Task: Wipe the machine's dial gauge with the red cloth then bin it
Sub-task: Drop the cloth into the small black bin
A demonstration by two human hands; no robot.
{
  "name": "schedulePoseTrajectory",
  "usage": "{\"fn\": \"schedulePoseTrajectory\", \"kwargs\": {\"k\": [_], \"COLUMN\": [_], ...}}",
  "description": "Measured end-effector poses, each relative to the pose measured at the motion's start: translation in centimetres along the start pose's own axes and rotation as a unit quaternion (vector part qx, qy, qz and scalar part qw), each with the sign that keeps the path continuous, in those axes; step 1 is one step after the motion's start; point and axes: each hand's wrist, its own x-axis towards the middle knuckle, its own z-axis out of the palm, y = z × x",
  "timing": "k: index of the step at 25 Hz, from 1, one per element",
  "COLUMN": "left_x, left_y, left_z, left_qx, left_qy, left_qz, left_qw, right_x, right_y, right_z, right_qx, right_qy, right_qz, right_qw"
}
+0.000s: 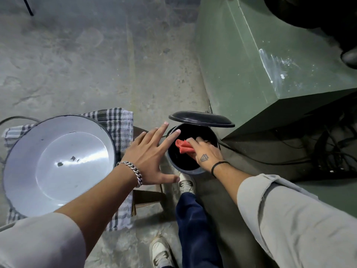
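A small black pedal bin [174, 165] stands on the concrete floor with its lid [201, 119] raised. My right hand [205, 152] is over the bin's mouth, shut on the crumpled red cloth [183, 147], which hangs inside the rim. My left hand [152, 155] hovers flat with fingers spread just left of the bin, fingertips over its rim, holding nothing. A white shoe [186, 183] presses at the bin's near base. The dial gauge is out of view.
The green machine body [251, 60] rises right of the bin, with black cables [309, 153] on the floor beside it. A large white enamel basin [58, 163] sits on a checked cloth [117, 120] over a low stool to the left.
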Motion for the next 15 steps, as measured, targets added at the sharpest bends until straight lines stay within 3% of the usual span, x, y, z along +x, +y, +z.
{"fn": "schedulePoseTrajectory", "kwargs": {"k": [3, 8, 15], "left_x": [1.5, 2.6, -0.8], "left_y": [-0.7, -0.7, 0.1], "left_z": [2.1, 2.5, -6.1], "left_qx": [0.004, -0.004, -0.005], "left_qy": [-0.012, -0.025, 0.002], "left_qz": [0.0, -0.01, -0.036], "left_qw": [1.0, 1.0, 0.999], "right_x": [2.5, 1.8, -4.9], "right_y": [0.6, 0.3, -2.6], "right_z": [2.6, 3.0, -6.0], "right_qx": [-0.055, -0.033, 0.021], "right_qy": [-0.025, -0.036, 0.044], "right_qz": [0.014, 0.025, 0.004], "right_qw": [0.998, 0.998, 0.999]}}
